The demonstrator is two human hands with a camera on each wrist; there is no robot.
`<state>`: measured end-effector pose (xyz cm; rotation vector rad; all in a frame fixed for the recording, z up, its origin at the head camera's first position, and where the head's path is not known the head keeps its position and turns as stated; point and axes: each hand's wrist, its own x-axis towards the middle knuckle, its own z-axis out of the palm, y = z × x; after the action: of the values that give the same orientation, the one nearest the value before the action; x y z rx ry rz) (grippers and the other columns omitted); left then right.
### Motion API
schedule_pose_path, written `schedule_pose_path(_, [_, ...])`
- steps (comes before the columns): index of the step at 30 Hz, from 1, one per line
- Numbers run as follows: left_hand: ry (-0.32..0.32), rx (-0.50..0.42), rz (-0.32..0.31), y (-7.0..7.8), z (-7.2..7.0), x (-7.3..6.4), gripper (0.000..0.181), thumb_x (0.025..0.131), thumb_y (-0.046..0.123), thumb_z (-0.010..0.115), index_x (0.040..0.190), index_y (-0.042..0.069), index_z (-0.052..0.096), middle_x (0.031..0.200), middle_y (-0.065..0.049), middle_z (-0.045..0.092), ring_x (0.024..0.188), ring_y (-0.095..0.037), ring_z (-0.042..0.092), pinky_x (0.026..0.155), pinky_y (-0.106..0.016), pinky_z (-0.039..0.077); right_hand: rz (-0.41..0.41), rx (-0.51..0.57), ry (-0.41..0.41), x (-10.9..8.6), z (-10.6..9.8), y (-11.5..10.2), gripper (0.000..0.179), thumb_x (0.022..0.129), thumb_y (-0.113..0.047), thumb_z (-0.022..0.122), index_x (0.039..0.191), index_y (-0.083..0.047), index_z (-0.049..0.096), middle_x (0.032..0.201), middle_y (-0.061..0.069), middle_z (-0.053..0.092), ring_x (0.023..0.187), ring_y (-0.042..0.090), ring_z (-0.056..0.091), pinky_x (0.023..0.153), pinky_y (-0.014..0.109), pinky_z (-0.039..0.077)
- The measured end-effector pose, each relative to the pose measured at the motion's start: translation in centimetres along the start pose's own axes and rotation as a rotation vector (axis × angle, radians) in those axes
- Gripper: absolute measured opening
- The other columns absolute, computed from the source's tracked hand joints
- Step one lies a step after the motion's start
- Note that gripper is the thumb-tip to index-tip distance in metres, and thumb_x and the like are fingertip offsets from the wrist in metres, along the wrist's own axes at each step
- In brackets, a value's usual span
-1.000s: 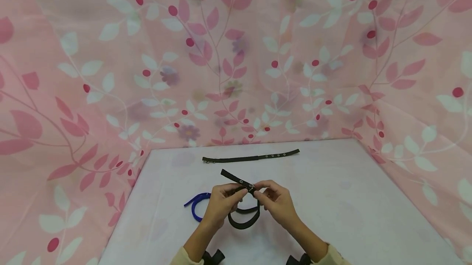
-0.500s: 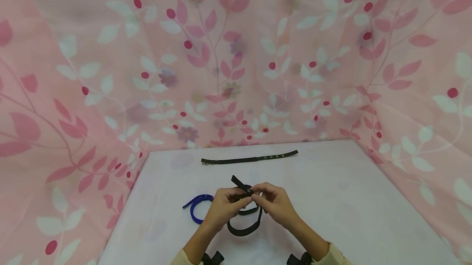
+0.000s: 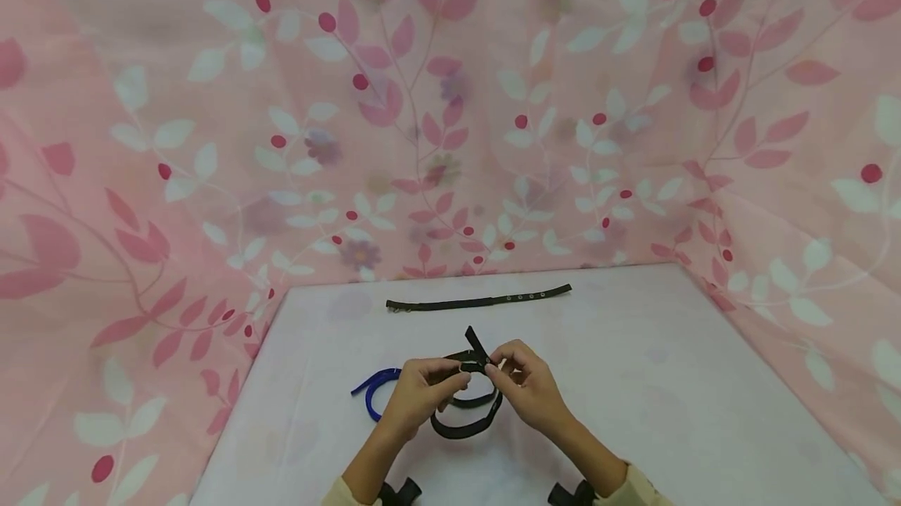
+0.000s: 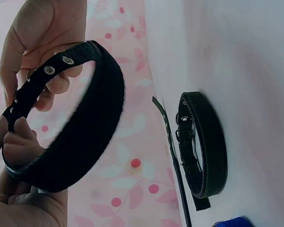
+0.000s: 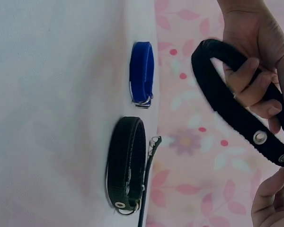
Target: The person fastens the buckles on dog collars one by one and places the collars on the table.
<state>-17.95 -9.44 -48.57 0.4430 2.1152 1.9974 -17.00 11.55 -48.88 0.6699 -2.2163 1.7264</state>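
Note:
Both hands hold a black collar [image 4: 109, 109] bent into a loop, with metal eyelets along its strap. My left hand [image 3: 418, 395] pinches one end of it between thumb and fingers. My right hand [image 3: 529, 392] pinches the eyelet strap close beside, and its short free tip [image 3: 475, 343] sticks up between the hands. The fingers partly cover the spot where the ends meet, so I cannot tell whether the tip passes through the buckle. Behind the held loop, a second black collar [image 5: 118, 163] stands on the table as a closed ring.
A blue collar [image 5: 139, 71], coiled into a ring, lies left of the hands, partly behind the left one. Across the back of the white table [image 3: 633, 349] lies a straight black collar [image 3: 450, 305]. Pink patterned cloth [image 3: 394, 177] surrounds the table.
The collar's free tip has swung from pointing left to pointing almost straight up, nearer the right hand. The left fingertips have drawn slightly away from the right ones.

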Motion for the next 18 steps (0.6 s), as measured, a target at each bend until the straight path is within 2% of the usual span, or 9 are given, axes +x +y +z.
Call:
schedule_pose_path(5, [-0.014, 0.039, 0.012, -0.1, 0.2, -0.1, 0.024, 0.087, 0.017, 0.076, 0.104, 0.000, 0.075, 0.072, -0.002, 0.062, 0.056, -0.004, 0.048, 0.048, -0.017, 0.039, 0.020, -0.084, 0.036, -0.1, 0.4, 0.1, 0.009, 0.092, -0.003, 0.067, 0.097, -0.009, 0.063, 0.092, 0.004, 0.064, 0.082, 0.007, 0.055, 0.063, 0.025, 0.049])
schedule_pose_path(9, [-0.009, 0.067, 0.020, -0.3, 0.4, -0.1, 0.025, 0.087, 0.017, 0.076, 0.107, 0.002, 0.076, 0.088, -0.007, 0.072, 0.073, -0.004, 0.062, 0.062, -0.018, 0.051, 0.028, -0.119, 0.064, -0.1, 0.7, -0.3, 0.008, 0.092, -0.002, 0.066, 0.099, -0.006, 0.064, 0.089, 0.004, 0.066, 0.081, 0.007, 0.057, 0.064, 0.024, 0.049])
schedule_pose_path(12, [0.009, 0.103, 0.045, -0.2, 0.3, 0.0, 0.026, 0.087, 0.016, 0.076, 0.109, 0.003, 0.075, 0.101, -0.013, 0.074, 0.083, -0.006, 0.066, 0.073, -0.020, 0.055, -0.029, -0.122, 0.083, 0.5, 0.8, -1.5, 0.010, 0.092, 0.001, 0.065, 0.101, -0.001, 0.066, 0.088, 0.010, 0.069, 0.079, 0.013, 0.060, 0.066, 0.026, 0.050])
schedule_pose_path(15, [0.018, 0.142, 0.056, -0.1, 0.3, 0.1, 0.026, 0.086, 0.017, 0.077, 0.109, 0.004, 0.076, 0.096, -0.014, 0.074, 0.077, -0.006, 0.064, 0.069, -0.020, 0.054, -0.087, -0.120, 0.092, 1.0, 0.8, -2.9, 0.013, 0.089, 0.005, 0.067, 0.102, 0.003, 0.067, 0.090, 0.015, 0.071, 0.081, 0.020, 0.063, 0.069, 0.028, 0.052])
schedule_pose_path(18, [0.011, 0.147, 0.046, -0.1, 0.3, 0.0, 0.026, 0.085, 0.018, 0.078, 0.108, 0.005, 0.076, 0.092, -0.012, 0.074, 0.074, -0.006, 0.062, 0.067, -0.020, 0.053, -0.100, -0.129, 0.096, 1.0, 0.8, -3.5, 0.018, 0.086, 0.008, 0.070, 0.103, 0.005, 0.069, 0.091, 0.015, 0.071, 0.081, 0.020, 0.063, 0.068, 0.027, 0.052])
